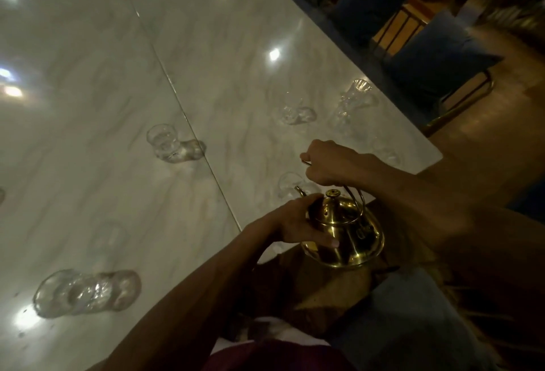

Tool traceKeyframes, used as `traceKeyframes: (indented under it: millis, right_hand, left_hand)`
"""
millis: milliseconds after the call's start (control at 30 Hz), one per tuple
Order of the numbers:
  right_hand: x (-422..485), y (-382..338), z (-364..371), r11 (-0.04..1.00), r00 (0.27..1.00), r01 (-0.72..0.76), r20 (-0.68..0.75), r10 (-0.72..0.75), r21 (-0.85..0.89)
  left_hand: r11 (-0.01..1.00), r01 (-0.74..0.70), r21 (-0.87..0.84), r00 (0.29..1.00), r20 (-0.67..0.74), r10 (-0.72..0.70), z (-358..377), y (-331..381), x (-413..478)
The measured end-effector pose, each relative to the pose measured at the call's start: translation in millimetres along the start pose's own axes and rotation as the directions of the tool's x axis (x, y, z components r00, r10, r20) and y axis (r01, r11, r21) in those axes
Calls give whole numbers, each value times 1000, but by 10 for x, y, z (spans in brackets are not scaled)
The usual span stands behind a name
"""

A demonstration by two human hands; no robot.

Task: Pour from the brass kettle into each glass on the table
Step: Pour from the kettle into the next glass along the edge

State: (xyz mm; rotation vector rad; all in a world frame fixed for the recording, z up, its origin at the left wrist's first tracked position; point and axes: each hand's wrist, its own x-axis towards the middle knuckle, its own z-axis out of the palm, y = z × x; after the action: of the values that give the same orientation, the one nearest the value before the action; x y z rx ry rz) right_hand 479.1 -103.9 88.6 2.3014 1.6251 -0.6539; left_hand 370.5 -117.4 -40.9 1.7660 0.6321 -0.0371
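The brass kettle (345, 235) hangs at the near edge of the white marble table (118, 75). My right hand (333, 164) grips its arched wire handle from above. My left hand (300, 227) is pressed against the kettle's body and lid, fingers wrapped around its left side. The thin spout (300, 191) points up and left toward a small clear glass (290, 184) just beyond it. Other clear glasses stand on the table: one near left (85, 292), one at centre (168, 142), two farther right (295, 112) (352, 102), and one faint glass behind my right wrist (386, 152).
Blue upholstered chairs (436, 60) with metal legs line the table's far right side over a wooden floor. A seam (177, 93) splits the tabletop in two. A grey-blue seat cushion (407, 320) lies below the kettle. Ceiling lights glare off the marble.
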Motion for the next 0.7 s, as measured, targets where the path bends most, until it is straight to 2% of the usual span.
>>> traceKeyframes:
  millis: [467,700]
  right_hand:
    - [357,25,-17,994,1000,0,22,3,-107]
    - [426,59,19,993,1000,22,13,-20,-118]
  left_hand:
    - [996,25,-91,1000,-3,-25,-79,-70,101]
    - [998,19,-66,1000,-21,-21,-51,-88,121]
